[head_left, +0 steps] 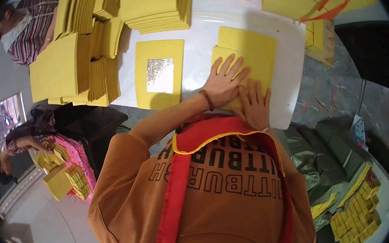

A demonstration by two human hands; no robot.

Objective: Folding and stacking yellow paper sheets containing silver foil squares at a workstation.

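Observation:
My left hand (226,80) lies flat with fingers spread on a folded yellow paper sheet (246,40). Beside it my right hand (256,103) presses down on the same paper, fingers stretched out and also flat. The paper's far part sticks out beyond a fold line above my fingertips. Its near edge is mostly hidden by my hands and the red apron (217,132). To the left of my hands lies a yellow sheet (143,49) with a shiny silver foil patch (160,76) on it. A beaded bracelet is on my left wrist.
Stacks of folded yellow paper (155,1) crowd the far and left sides of the white table (199,32). A person in a striped top (36,24) is at the far left. Another person's arm (28,142) reaches to yellow bundles lower left. More yellow bundles (358,212) lie lower right.

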